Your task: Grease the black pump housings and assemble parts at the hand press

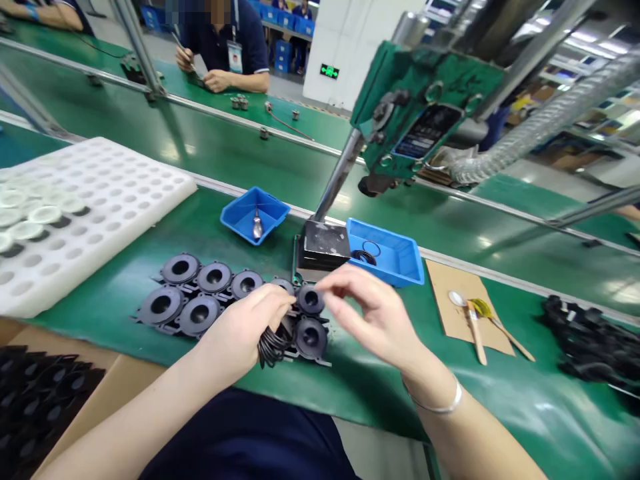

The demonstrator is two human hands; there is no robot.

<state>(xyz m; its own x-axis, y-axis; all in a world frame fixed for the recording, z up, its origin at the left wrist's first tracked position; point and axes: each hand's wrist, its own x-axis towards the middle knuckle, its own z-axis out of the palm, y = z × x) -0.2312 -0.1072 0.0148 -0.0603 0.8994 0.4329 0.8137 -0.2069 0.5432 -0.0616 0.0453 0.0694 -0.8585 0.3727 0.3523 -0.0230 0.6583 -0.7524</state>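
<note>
Two rows of round black plastic housings (161,305), each with a central hole, lie on the green bench before me. My left hand (250,323) is closed over the right half of these rows, with a bundle of black rubber rings (273,347) hanging from its fingers. Beside it, my right hand (373,313) is held with thumb and fingers apart, its fingertips at the edge of the upper right housing (310,300). No object shows between those fingertips. Another housing (311,338) sits just below. My left hand partly covers the housings under it.
Behind the housings stands a green bench press (430,107) on a black base (326,241). Blue bins (233,217) (407,260) flank it, holding a tool and black rings. A white foam tray (125,173) lies left; brushes (475,333) on cardboard (440,287) and black parts (595,340) lie right. A co-worker (220,53) sits opposite.
</note>
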